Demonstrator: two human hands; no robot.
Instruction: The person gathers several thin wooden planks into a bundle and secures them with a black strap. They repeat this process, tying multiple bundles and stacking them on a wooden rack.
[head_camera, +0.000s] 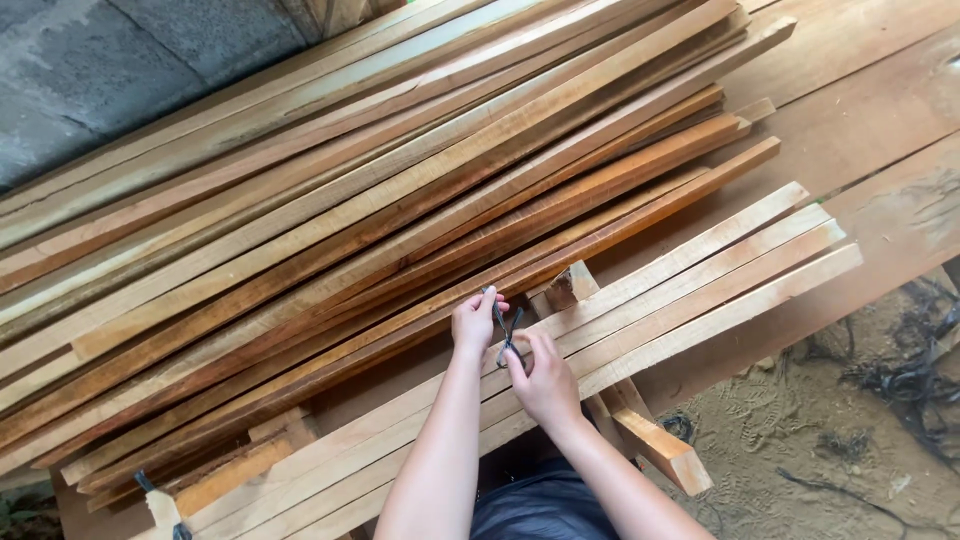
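- Outdoor timber yard: grey concrete slab at upper left, broad weathered planks as a deck at upper right, sandy ground with loose black cords at lower right.
- Large stack of reddish-brown slats lying diagonally across the left and centre; too many and too overlapped for an exact count.
- Left hand at centre, fingers curled, thumb and forefinger pinching the upper end of a dark strap.
- Strap: one seen, thin, limp and light by appearance; held by its two ends, standing just above the pale slats and beside the edge of the red stack. Judged flexible, easy to pinch, liable to slip through the fingers if pulled hard.
- Right hand directly below and to the right, fingers closed, pinching the strap's lower end.
- Pale slats: four counted side by side, long, stiff and rough-sawn; judged light singly, awkward as a set, best gripped near mid-length.
- Short wooden blocks underneath as supports: two visible.
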